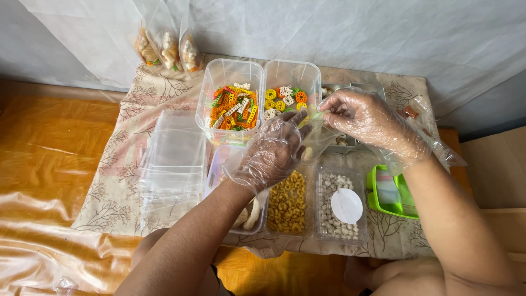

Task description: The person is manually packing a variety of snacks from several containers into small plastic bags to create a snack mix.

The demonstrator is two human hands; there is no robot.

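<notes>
A: Nearest you, below your left hand, sit the tub of yellow ring snacks and, to its right, the tub of white pellets with a round white lid lying on them. State of the hands?

B: Both gloved. Your left hand is closed on the mouth of a small clear bag, fingers curled round the film. Your right hand pinches a pale green piece at the fingertips — right over the bag's opening.

A: Handling?

B: Thin film, light, limp, likely slick against gloves — hold it by the rim. The snack looks brittle; pinch lightly.

A: Beyond the hands?

B: Tubs of mixed coloured sticks and ring pieces; filled bags furthest, left.
</notes>
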